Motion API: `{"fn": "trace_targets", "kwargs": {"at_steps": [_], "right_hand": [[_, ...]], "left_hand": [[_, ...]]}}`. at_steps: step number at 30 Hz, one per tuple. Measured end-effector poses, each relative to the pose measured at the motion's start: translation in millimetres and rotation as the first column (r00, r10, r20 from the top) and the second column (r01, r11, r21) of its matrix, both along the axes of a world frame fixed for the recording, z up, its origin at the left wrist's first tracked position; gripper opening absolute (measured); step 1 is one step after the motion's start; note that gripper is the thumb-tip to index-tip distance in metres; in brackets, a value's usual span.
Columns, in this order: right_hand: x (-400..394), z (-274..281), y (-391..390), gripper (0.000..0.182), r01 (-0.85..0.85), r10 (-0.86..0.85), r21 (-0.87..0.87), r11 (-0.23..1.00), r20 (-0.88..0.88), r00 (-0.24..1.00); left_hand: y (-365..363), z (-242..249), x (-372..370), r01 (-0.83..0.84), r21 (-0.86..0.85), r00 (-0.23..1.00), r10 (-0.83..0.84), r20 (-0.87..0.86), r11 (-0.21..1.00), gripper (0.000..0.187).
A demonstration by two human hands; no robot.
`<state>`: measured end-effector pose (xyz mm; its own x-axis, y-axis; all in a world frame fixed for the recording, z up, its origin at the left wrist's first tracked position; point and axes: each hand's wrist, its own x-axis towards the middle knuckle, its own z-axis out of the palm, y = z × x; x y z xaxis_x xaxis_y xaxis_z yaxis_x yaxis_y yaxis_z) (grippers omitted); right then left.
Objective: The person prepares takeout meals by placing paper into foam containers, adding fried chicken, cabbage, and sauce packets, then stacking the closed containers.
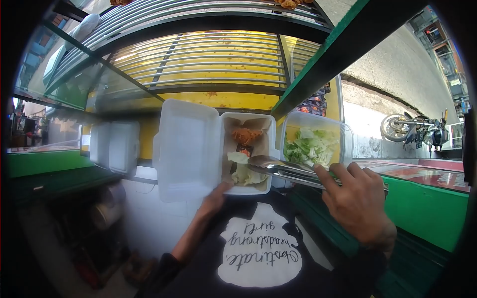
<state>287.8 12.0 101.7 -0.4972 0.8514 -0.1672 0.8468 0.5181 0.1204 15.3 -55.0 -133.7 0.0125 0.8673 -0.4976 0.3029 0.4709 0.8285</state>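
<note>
My right hand (358, 201) is closed around metal tongs (293, 173), whose tips reach into a white foam takeaway box (271, 149). At the box's near left edge, my left hand (214, 199) grips it, its fingertips partly hidden. The lid (188, 149) lies open to the left. Inside, on a brown lining, are a piece of fried chicken (247, 135), a small dark and red packet (244, 149) and pale shredded lettuce (247, 175) under the tong tips. Just right of the box stands a clear plastic tub (347, 135) of shredded lettuce (310, 146).
Behind the box is a metal rack (218, 63) over a yellow surface, with fried pieces (287, 4) on top. A green post (343, 44) slants at right. Closed foam boxes (114, 146) stand at left. Outside, a motorcycle (417, 130) is parked.
</note>
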Motion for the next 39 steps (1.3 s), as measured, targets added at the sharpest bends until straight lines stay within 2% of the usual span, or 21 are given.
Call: {"fn": "trace_targets", "kwargs": {"at_steps": [1, 5, 7, 8, 10, 11, 15, 19, 20, 24, 26, 27, 28, 29, 31, 34, 35, 36, 39], "right_hand": [[-5, -8, -1, 0.046, -0.085, 0.086, -0.006, 0.996, 0.038, 0.996], [0, 22, 2, 0.048, -0.032, 0.03, -0.052, 0.998, -0.046, 0.998], [18, 46, -3, 0.052, 0.134, -0.134, -0.01, 0.991, -0.074, 0.988], [28, 49, -6, 0.052, 0.142, -0.142, -0.007, 0.99, -0.06, 0.988], [47, 52, -12, 0.055, 0.307, -0.305, 0.155, 0.939, -0.036, 0.952], [52, 49, -8, 0.052, 0.388, -0.394, 0.14, 0.911, 0.016, 0.919], [57, 10, 25, 0.044, 0.385, -0.395, 0.091, 0.918, 0.16, 0.905], [63, -33, 47, 0.035, 0.349, -0.353, 0.059, 0.935, 0.216, 0.91], [64, -33, 48, 0.035, 0.35, -0.354, 0.06, 0.935, 0.216, 0.91], [63, -18, 45, 0.031, 0.345, -0.351, 0.069, 0.936, 0.238, 0.905], [61, 5, 35, 0.032, 0.342, -0.35, 0.074, 0.937, 0.224, 0.91], [60, 17, 28, 0.033, 0.343, -0.353, 0.084, 0.935, 0.158, 0.922], [57, 27, 22, 0.034, 0.341, -0.348, 0.09, 0.936, 0.088, 0.933], [53, 36, 15, 0.034, 0.319, -0.325, 0.078, 0.944, 0.082, 0.942], [48, 47, 2, 0.035, 0.339, -0.335, 0.07, 0.938, -0.067, 0.94], [36, 47, -8, 0.036, 0.332, -0.317, 0.15, 0.931, -0.113, 0.942], [37, 47, -8, 0.036, 0.33, -0.316, 0.15, 0.932, -0.114, 0.942], [37, 46, -7, 0.037, 0.327, -0.316, 0.147, 0.934, -0.095, 0.944], [52, 47, -4, 0.039, 0.341, -0.336, 0.151, 0.928, -0.057, 0.94]], "left_hand": [[1, -3, -2, -0.119, -0.045, 0.986, 0.124, 0.11, 0.992, 0.014], [0, 3, -2, -0.077, 0.062, 0.997, 0.075, 0.034, 0.995, 0.011], [-1, -9, -4, -0.133, -0.011, 0.989, 0.134, 0.058, 0.991, 0.014], [0, -14, -5, -0.125, -0.012, 0.989, 0.125, 0.072, 0.992, 0.014], [0, -27, -6, -0.267, -0.159, 0.917, 0.301, 0.261, 0.951, 0.018], [-7, -48, -12, -0.295, -0.117, 0.874, 0.317, 0.368, 0.949, 0.025], [-1, -43, -9, -0.28, -0.068, 0.863, 0.282, 0.42, 0.957, 0.032], [7, -32, -5, -0.341, -0.216, 0.796, 0.403, 0.451, 0.915, 0.034], [7, -31, -5, -0.363, -0.272, 0.766, 0.452, 0.457, 0.891, 0.034], [11, -18, -2, -0.354, -0.225, 0.795, 0.419, 0.438, 0.908, 0.036], [10, -18, 0, -0.394, -0.29, 0.723, 0.489, 0.489, 0.872, 0.029], [8, -14, -1, -0.409, -0.294, 0.717, 0.503, 0.482, 0.864, 0.029], [5, -9, -3, -0.266, -0.091, 0.911, 0.281, 0.301, 0.96, 0.024], [2, -5, -6, -0.058, 0.063, 0.997, 0.055, 0.05, 0.996, 0.019], [3, -3, -6, -0.113, 0.05, 0.991, 0.109, 0.077, 0.992, 0.016], [6, 5, -3, -0.154, 0.019, 0.98, 0.15, 0.129, 0.988, 0.014], [7, 11, -1, -0.151, -0.038, 0.98, 0.154, 0.122, 0.988, 0.018], [8, 14, 0, -0.145, -0.095, 0.981, 0.156, 0.118, 0.985, 0.033], [9, 10, 9, -0.177, -0.123, 0.958, 0.2, 0.208, 0.977, 0.033]]}}
